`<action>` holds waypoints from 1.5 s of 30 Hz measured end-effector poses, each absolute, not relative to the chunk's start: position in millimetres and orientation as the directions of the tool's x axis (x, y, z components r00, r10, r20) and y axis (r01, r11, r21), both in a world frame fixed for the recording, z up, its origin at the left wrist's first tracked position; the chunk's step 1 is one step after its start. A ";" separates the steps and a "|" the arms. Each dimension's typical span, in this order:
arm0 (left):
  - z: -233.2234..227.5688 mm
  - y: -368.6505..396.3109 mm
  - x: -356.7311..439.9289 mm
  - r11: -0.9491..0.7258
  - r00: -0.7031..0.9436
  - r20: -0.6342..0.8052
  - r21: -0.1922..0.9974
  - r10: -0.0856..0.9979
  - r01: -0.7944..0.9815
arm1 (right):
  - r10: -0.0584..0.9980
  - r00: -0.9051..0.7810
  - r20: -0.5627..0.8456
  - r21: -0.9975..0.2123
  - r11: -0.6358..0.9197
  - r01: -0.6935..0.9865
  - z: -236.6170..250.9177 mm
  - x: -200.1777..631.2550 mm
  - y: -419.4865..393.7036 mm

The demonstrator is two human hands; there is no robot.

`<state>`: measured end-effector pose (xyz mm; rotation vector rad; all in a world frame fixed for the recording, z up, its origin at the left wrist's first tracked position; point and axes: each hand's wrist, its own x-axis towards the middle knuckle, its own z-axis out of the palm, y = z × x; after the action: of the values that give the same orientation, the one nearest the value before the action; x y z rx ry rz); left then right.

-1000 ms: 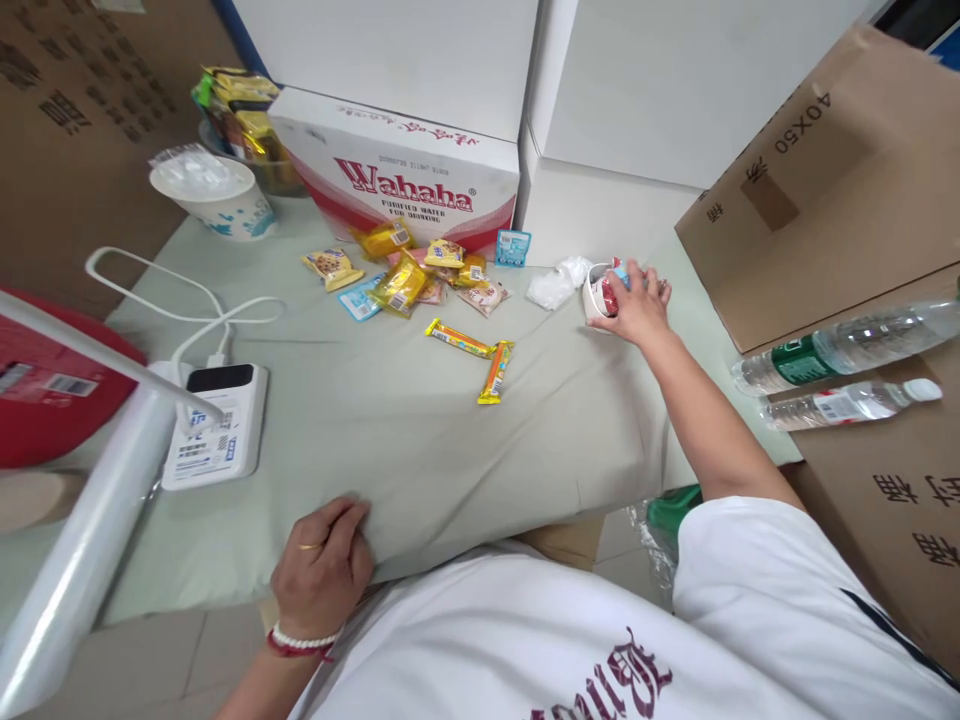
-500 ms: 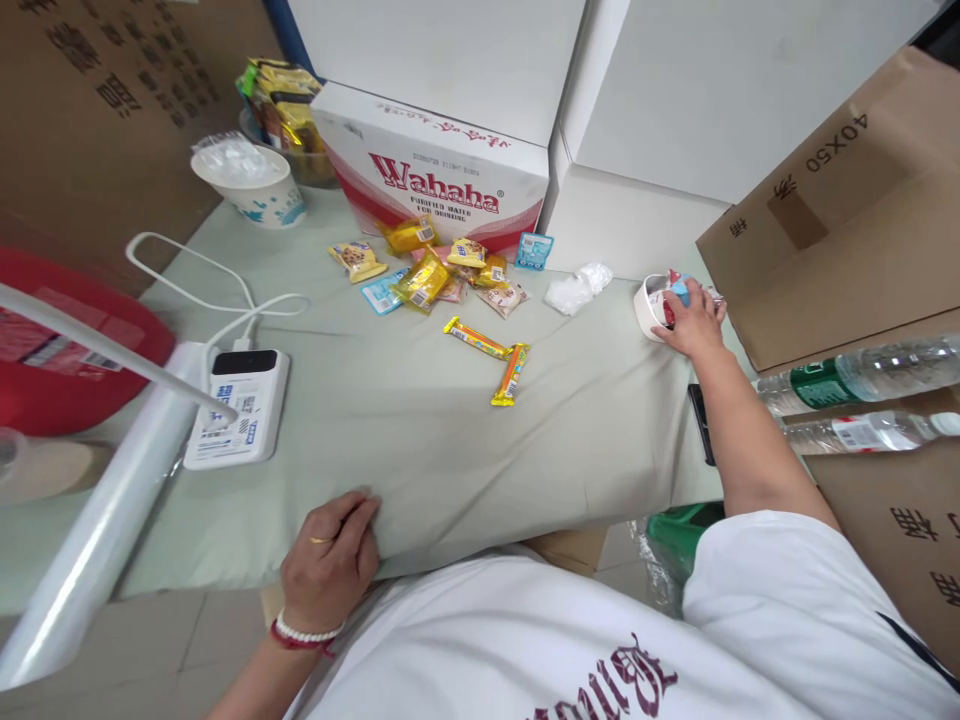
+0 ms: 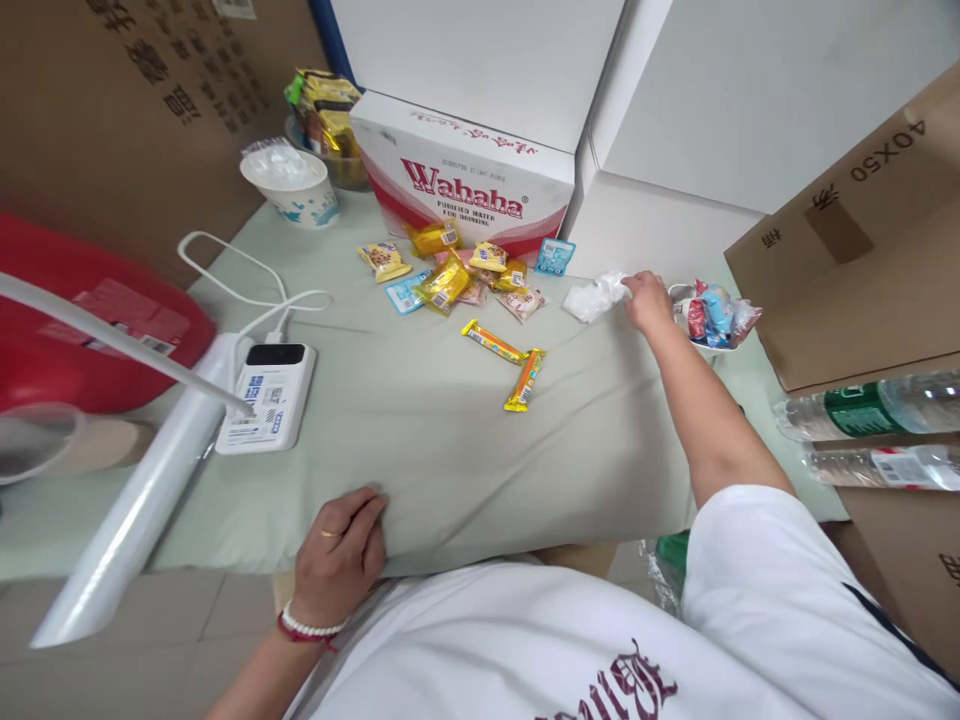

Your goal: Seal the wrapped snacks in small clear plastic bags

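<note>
Beside a white bowl (image 3: 714, 348) of wrapped snacks (image 3: 718, 312), right hand (image 3: 649, 302) at crumpled plastic (image 3: 589, 299), grip unclear; left hand (image 3: 339, 556) well apart, curled.

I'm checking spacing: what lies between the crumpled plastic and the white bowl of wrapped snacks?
In the head view, the right hand lies between the crumpled plastic and the white bowl.

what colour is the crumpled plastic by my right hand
The plastic is cloudy white, seen best in the head view.
</note>
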<state>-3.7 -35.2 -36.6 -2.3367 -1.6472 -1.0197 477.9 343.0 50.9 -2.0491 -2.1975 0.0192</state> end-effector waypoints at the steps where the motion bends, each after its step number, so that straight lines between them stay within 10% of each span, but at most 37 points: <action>1: -34.2 -35.4 -3.5 -0.404 0.189 0.563 0.287 0.805 0.869 | 0.996 -0.028 0.084 -0.157 0.041 0.987 43.8 472.5 348.5; 10: 0.5 -50.8 0.7 -0.145 -0.120 0.291 0.742 0.949 0.655 | 0.921 0.373 0.113 -0.721 -0.182 0.669 37.6 462.6 284.5; 13: 22.6 -38.2 14.4 -0.040 -0.113 0.100 0.897 0.989 0.441 | 0.964 0.265 -0.034 -0.963 -0.102 0.248 45.3 442.6 223.9; 17: 49.2 5.8 59.7 -0.030 -0.004 0.032 0.959 0.999 0.283 | 0.984 0.025 -0.178 -0.972 -0.172 -0.159 47.6 384.9 148.2; 24: 32.3 70.9 126.8 0.028 -0.011 -0.028 0.999 1.000 0.034 | 0.974 -0.113 -0.198 -0.980 -0.198 0.010 34.9 297.1 81.5; 32: 8.4 58.1 81.4 0.184 -0.164 -0.231 0.949 0.959 -0.257 | 0.971 0.191 -0.143 -0.989 -0.133 -0.063 46.1 353.5 105.6; 36: 14.6 51.9 76.8 0.161 -0.157 -0.206 0.952 0.966 -0.261 | 0.961 0.277 0.009 -0.933 -0.091 0.347 54.3 367.9 122.7; 39: 20.4 48.9 80.5 0.161 -0.141 -0.200 0.956 0.970 -0.245 | 0.988 0.122 0.094 -0.839 0.012 0.544 60.4 341.3 111.0; 45: 27.3 42.9 78.3 0.141 -0.131 -0.172 0.965 0.976 -0.222 | 0.898 -0.434 0.069 -0.913 0.232 0.334 46.4 265.1 71.6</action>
<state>78.3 42.9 27.3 -1.8753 -2.6696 -2.8084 265.1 71.6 46.4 -1.1290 -1.8945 1.1790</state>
